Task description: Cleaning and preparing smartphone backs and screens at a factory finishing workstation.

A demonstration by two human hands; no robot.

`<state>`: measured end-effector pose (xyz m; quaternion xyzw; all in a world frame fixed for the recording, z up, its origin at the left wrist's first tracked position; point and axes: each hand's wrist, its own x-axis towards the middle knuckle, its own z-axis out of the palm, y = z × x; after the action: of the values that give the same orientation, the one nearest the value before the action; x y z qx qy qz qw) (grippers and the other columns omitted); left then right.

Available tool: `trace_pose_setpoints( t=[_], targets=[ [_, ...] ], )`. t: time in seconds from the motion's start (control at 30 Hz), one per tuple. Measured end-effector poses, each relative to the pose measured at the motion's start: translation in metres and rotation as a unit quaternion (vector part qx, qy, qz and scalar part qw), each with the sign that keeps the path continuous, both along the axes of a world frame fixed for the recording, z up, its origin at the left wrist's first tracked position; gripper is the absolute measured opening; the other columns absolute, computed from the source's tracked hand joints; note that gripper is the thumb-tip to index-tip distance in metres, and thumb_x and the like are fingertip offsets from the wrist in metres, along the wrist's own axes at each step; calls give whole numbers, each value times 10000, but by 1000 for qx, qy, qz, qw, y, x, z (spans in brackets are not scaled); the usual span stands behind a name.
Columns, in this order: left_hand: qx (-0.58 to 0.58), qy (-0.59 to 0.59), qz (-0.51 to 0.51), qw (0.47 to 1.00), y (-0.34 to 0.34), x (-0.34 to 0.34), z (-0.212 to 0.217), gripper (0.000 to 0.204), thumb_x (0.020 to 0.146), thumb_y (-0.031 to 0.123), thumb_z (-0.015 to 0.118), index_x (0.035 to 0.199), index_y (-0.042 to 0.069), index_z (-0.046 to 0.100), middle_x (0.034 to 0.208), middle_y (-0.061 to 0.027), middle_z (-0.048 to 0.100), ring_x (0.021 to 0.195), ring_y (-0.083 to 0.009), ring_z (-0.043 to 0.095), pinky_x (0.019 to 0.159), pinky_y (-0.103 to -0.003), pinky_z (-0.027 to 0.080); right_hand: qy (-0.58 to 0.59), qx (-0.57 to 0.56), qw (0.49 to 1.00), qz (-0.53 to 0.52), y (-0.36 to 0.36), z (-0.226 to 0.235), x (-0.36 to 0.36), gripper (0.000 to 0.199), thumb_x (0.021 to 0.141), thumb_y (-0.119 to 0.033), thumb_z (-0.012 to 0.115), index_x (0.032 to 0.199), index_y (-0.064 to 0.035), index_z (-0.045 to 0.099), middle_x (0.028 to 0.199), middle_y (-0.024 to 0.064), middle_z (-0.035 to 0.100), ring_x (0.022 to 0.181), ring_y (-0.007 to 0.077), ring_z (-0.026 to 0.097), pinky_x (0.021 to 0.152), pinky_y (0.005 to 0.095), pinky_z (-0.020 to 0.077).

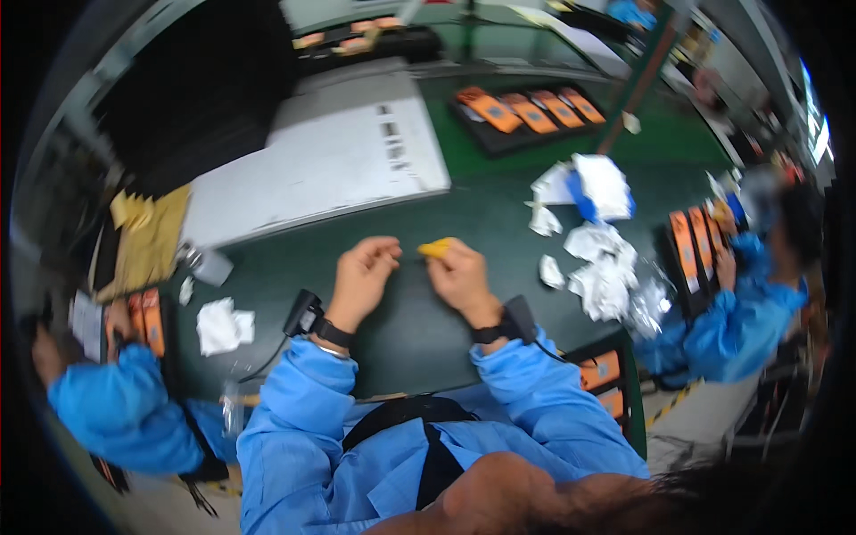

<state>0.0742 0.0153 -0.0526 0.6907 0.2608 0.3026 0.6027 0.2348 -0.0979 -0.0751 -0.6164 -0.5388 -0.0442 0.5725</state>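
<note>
I have the right hand [460, 278] pinching a yellow piece [432, 249], likely light, soft, best held between fingertips; left hand's [361, 278] closure unclear.

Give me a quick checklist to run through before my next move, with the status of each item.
1. Yellow piece in the right hand: ok, pinched at the fingertips.
2. Left hand free: ok, fingers curled, nothing visible in them.
3. Yellow piece undamaged: cannot tell, partly covered by fingers.
4. White crumpled sheets tidied: not ok, strewn on the table to the right.
5. Four orange devices beyond the hands on their black tray: ok.
</note>
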Motion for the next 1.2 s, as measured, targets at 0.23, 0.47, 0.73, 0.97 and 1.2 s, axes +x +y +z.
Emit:
trace_pose_setpoints(
  t=[0.23,0.47,0.73,0.97,1.2],
  targets=[
    [-8,27,140,990,-51,-133,-17,205,974,19,557,1137,-36,669,987,-110,724,827,-128,670,756,-259,545,-15,-36,999,-7,-7,-18,12,131,859,0,652,961,4,735,788,116,652,651,211,620,603,300,469],
    [69,94,258,959,-75,-221,-25,184,946,50,605,1090,-11,702,868,-89,740,759,-129,684,674,-266,540,135,-110,984,-23,6,-42,14,135,902,-56,667,1004,-1,737,655,4,600,557,75,545,526,255,431],
    [181,129,290,931,-58,-227,-55,172,894,158,630,971,50,741,875,-164,726,778,-333,706,690,-408,550,14,-102,990,-97,2,-47,10,138,872,-68,653,968,-19,740,748,113,626,597,215,585,577,337,462],
    [254,99,310,911,-62,-231,-50,141,892,129,648,970,62,745,907,-126,730,724,-300,699,637,-371,546,-90,-155,978,-110,0,-29,-21,198,836,-46,640,1019,-20,711,896,132,627,686,286,617,637,383,485],
    [269,96,284,915,-60,-231,-55,140,887,130,630,960,71,734,912,-112,731,806,-323,699,691,-409,556,-245,-157,955,-53,-16,-24,-55,378,864,-66,649,1224,37,594,1213,239,567,1105,432,530,963,479,446]
  ],
)
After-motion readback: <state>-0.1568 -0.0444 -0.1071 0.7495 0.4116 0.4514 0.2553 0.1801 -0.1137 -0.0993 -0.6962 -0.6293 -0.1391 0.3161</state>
